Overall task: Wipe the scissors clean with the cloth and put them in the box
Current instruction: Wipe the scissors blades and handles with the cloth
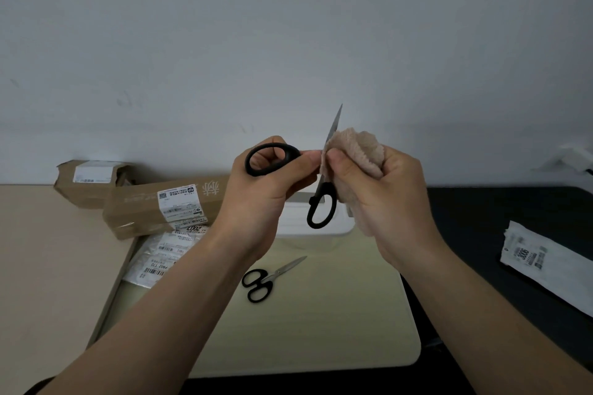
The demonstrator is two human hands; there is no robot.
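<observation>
Well left of the white plastic box (340, 229), against the wall (288, 42): two labelled cardboard parcels (141, 213), the nearer one long and lying slantwise. Left of the box and nearer the camera: a heap of clear labelled bags (160, 255). In front of the box and raised above it: left hand (266, 189), fingers and thumb curled round one black handle loop of the open scissors (333, 130). One blade nearly upright, long axis leaning slightly right, tip toward the wall above the box; its handle loop hanging down across the box's front. Second blade out of sight behind the beige cloth (357, 151). Over the box's right end: right hand (393, 199) clamped on that bunched cloth, thumb pinching it against the blade. Nearer than the box, flat on the pale board (337, 324): a second pair of scissors (272, 276), blades together, tips pointing up and right toward the box, handles toward the camera. Far right of the box, on the dark tabletop (475, 234): a white labelled packet (545, 266).
</observation>
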